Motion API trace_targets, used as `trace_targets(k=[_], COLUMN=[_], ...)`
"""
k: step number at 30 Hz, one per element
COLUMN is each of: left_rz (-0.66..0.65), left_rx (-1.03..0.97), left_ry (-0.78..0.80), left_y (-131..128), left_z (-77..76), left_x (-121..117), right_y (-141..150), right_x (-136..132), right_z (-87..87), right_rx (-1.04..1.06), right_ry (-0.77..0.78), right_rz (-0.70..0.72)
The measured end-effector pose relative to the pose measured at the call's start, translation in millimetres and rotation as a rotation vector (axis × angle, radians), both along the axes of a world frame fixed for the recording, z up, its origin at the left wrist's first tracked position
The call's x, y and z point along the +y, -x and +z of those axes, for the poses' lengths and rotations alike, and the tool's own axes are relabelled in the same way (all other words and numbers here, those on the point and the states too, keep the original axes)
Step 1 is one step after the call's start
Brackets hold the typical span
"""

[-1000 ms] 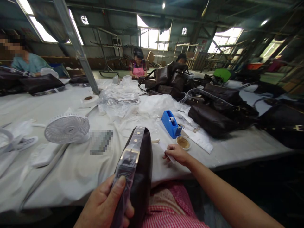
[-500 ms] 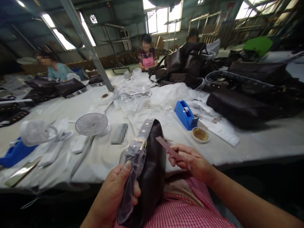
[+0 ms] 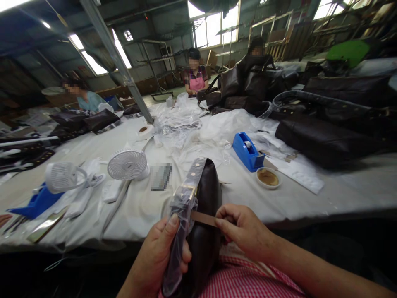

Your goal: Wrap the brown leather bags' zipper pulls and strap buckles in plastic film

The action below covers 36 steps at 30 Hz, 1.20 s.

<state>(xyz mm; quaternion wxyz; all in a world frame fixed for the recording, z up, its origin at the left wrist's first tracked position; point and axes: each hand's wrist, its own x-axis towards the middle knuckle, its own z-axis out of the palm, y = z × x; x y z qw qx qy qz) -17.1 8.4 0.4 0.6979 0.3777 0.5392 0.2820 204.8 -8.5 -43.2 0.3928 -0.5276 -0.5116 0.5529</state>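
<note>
**One pale-draped table (image 3: 304, 200), one dark bag (image 3: 211, 192) at its near edge!**

The left hand (image 3: 166, 242) clutches the smooth bag's film-wrapped strap (image 3: 190, 182). Left of the bag, two round fans (image 3: 127, 164); right, one blue dispenser (image 3: 246, 155), one dish (image 3: 267, 178). The right hand (image 3: 240, 225) pinches one flat strip (image 3: 204, 218), covering some bag.

Dark brown bag (image 3: 209, 190), brown strip (image 3: 204, 219), blue tape dispenser (image 3: 246, 153), white fan (image 3: 127, 164), off-white table cover (image 3: 297, 203), red-and-white checked garment (image 3: 248, 279), pink apron (image 3: 196, 84)
</note>
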Motion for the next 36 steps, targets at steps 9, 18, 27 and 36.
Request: trace_targets(k=[9, 18, 27, 36], left_rz=[-0.066, -0.144, -0.097, -0.071], left_rx=[0.105, 0.026, -0.120, -0.170], left_ry=[-0.077, -0.130, -0.078, -0.057], left_y=[-9.9, -5.6, 1.2, 1.1], left_z=[16.6, 19.8, 9.0, 8.4], left_x=[-10.6, -12.0, -13.0, -12.4], right_y=[38.4, 39.5, 51.0, 51.3], right_x=[16.3, 10.4, 5.2, 6.7], right_z=[18.6, 20.5, 6.2, -12.2], right_rx=[0.388, 0.929, 1.032, 1.127], right_ry=[0.153, 0.384, 0.445, 0.481], right_rz=[0.104, 0.327, 0.264, 0.351])
